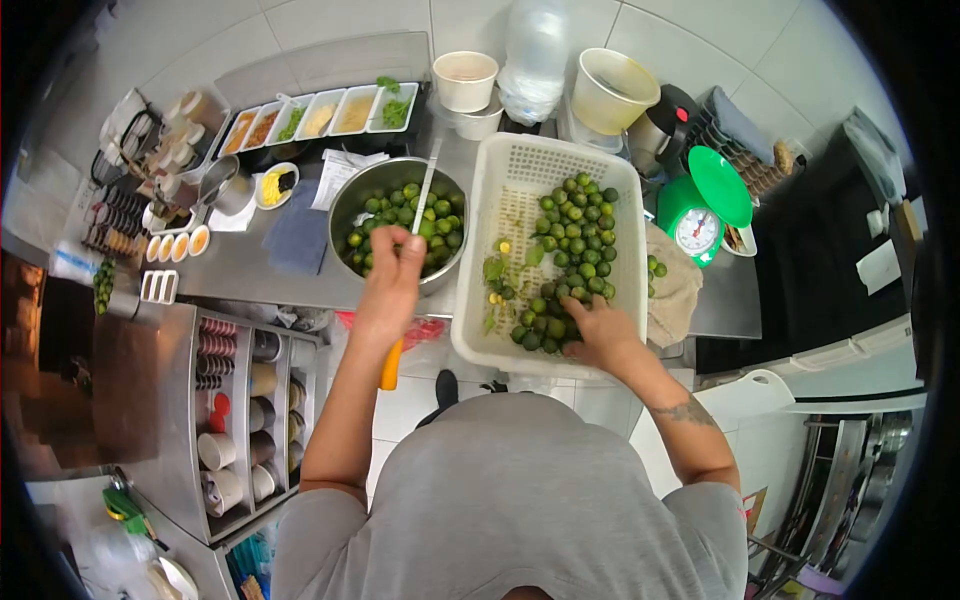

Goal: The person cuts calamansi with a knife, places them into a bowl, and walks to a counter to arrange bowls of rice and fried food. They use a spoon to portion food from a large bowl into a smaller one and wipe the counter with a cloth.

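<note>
A knife [426,190] with an orange handle is in my left hand [391,285], its blade pointing up and away over the metal bowl [345,190]. Green limes [437,210] fill much of that bowl. To its right stands a white perforated basket [630,220] with a pile of limes [580,225] along its middle and right side, plus some leaves and yellow pieces at the left. My right hand [602,333] reaches over the basket's near edge, fingers apart, touching the nearest limes. Whether a lime is held beneath its fingers is hidden.
White trays of chopped ingredients [355,110] line the back left. A green scale [697,232] and a beige cloth [672,290] lie right of the basket. Tubs [466,82] and a yellowish bucket [613,92] stand behind. A blue cloth [300,235] lies left of the bowl.
</note>
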A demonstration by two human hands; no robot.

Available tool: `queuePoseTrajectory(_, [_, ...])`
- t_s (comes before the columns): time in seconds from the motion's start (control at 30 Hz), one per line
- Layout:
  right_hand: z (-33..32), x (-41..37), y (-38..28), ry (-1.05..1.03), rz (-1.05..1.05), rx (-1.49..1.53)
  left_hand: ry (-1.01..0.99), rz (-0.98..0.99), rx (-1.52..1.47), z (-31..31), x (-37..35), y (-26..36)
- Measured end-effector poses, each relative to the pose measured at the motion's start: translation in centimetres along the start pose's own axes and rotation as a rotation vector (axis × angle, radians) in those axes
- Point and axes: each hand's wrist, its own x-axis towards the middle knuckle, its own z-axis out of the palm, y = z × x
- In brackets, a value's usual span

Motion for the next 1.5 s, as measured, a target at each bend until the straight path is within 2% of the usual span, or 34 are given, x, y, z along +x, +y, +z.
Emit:
queuePoseTrajectory(0.07, [1.5,2.6,-1.1,0.003,0.013,0.038,0.056,-0.016,-0.019,-0.6,0.4,-0.6])
queuePoseTrajectory(0.13, [5.2,6.4,-1.6,0.123,-0.141,0.096,0.093,-0.038,-0.009,-1.0,0.6,-0.6])
queuePoseTrajectory(0.27, [2.0,7.7,-1.2,0.202,-0.263,0.512,0.048,-0.109,-0.047,-1.7,0.1,0.3])
queuePoseTrajectory(0.3, [1.5,8.2,-0.4,0.312,-0.221,0.391,0.044,-0.080,-0.059,-1.8,0.0,0.4])
queuePoseTrajectory(0.33, [-0.1,8.2,-0.2,0.329,-0.067,0.296,0.042,-0.054,-0.073,-1.7,-0.2,0.4])
queuePoseTrajectory(0.4, [0.2,10.2,2.1,0.481,0.003,0.177,0.019,-0.047,-0.127,-1.5,-0.8,0.7])
queuePoseTrajectory(0.5, [1.7,12.4,3.9,0.405,-0.158,-0.001,-0.044,-0.062,-0.184,-0.7,-1.2,2.0])
queuePoseTrajectory(0.63, [2.4,13.0,3.6,0.378,-0.243,-0.228,-0.129,-0.015,-0.173,0.0,-1.6,2.5])
queuePoseTrajectory(0.73, [1.6,11.8,2.9,0.351,-0.208,-0.116,-0.191,-0.027,-0.244,0.2,-2.4,3.2])
queuePoseTrajectory(0.83, [-1.7,9.7,1.0,0.075,0.044,1.148,-0.255,-0.031,-0.320,0.8,-2.9,2.4])
queuePoseTrajectory(0.93, [-2.5,7.4,0.2,-0.036,-0.096,1.777,-0.340,0.009,-0.338,1.7,-3.1,2.1])
queuePoseTrajectory(1.03, [-2.3,6.0,-1.0,0.072,-0.150,1.893,-0.426,0.004,-0.370,2.5,-3.5,2.6])
queuePoseTrajectory(1.13, [-2.2,5.4,-2.2,0.215,-0.254,1.881,-0.524,-0.009,-0.406,3.1,-3.7,3.3])
queuePoseTrajectory(1.33, [-0.7,5.8,-2.1,0.305,-0.238,1.804,-0.641,-0.073,-0.374,3.8,-3.5,5.0])
queuePoseTrajectory(1.4, [-0.6,5.8,-2.1,0.272,-0.244,1.768,-0.663,-0.070,-0.317,4.2,-3.2,4.7])
queuePoseTrajectory(1.5, [-1.5,5.1,-2.3,0.195,-0.282,1.799,-0.563,-0.088,-0.256,5.0,-2.7,3.1])
